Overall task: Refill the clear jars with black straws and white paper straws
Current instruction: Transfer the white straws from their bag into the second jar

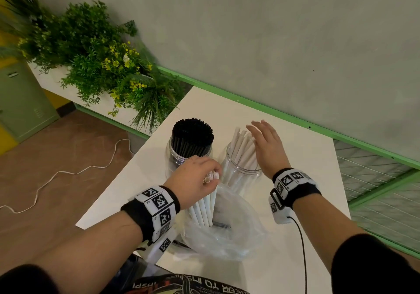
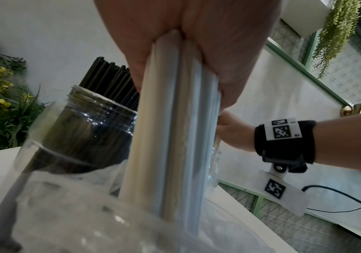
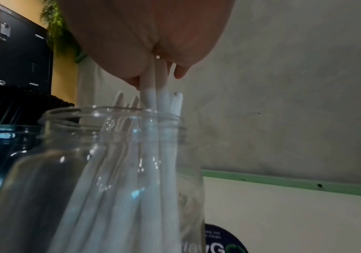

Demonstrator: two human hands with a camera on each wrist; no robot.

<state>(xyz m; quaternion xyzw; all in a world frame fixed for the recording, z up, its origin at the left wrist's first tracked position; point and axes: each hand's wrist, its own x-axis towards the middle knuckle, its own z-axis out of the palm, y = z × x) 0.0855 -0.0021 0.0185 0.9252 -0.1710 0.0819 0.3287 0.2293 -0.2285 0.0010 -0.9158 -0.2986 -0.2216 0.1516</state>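
Observation:
Two clear jars stand side by side on the white table (image 1: 306,157). The left jar (image 1: 172,157) is packed with black straws (image 1: 192,136). The right jar (image 1: 241,175) holds several white paper straws (image 1: 242,148) leaning to its right side. My left hand (image 1: 195,180) grips a bunch of white paper straws (image 1: 204,207) by their upper ends; their lower ends stand inside a clear plastic bag (image 1: 227,237) near the table's front. My right hand (image 1: 267,143) is flat with straight fingers, resting against the straws in the right jar (image 3: 114,171).
A planter of green plants with yellow flowers (image 1: 102,62) stands left of the table. A green rail (image 1: 272,112) runs along the grey wall behind. A white cable (image 1: 68,171) lies on the brown floor. A wire mesh panel (image 1: 375,180) is to the right.

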